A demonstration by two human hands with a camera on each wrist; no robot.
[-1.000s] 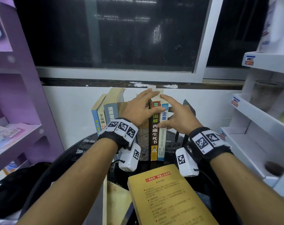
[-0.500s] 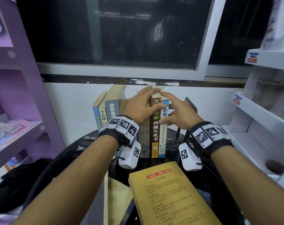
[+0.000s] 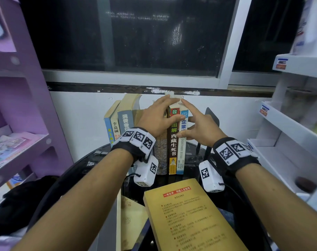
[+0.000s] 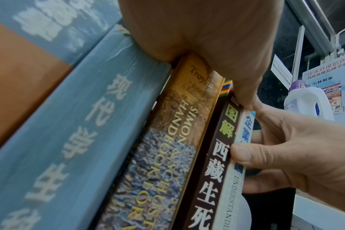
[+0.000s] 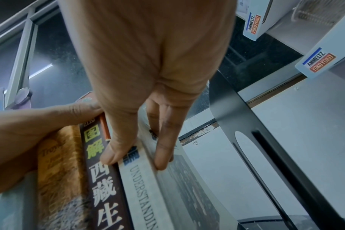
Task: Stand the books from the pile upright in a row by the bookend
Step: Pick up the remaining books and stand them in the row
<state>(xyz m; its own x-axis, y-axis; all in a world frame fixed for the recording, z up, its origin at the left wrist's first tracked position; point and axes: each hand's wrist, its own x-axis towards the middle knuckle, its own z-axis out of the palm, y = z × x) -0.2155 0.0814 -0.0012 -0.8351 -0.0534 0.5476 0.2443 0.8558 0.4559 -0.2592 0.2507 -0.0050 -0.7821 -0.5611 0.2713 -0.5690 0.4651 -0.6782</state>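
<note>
Several books stand upright in a row on the black round table (image 3: 92,160) against the wall. My left hand (image 3: 172,110) lies over their tops with straight fingers, its thumb pressed across the spine of the dark brown book (image 3: 173,142). My right hand (image 3: 188,126) pinches the white and blue book (image 3: 181,154) at the row's right end, thumb on the spine (image 5: 148,179) and fingers on the right cover. The black bookend (image 3: 211,116) stands just right of that book, a small gap between them (image 5: 246,124). A yellow book (image 3: 190,218) lies flat in front.
A second flat book (image 3: 132,214) lies partly under the yellow one. Purple shelves (image 3: 18,151) stand at the left, white shelves (image 3: 290,124) at the right. At the row's left end, a blue book (image 3: 108,127) and a grey-blue book (image 3: 126,120) lean.
Both hands stay on the same books. My right index finger has stretched up along the white book's top until it meets my left fingertips.
</note>
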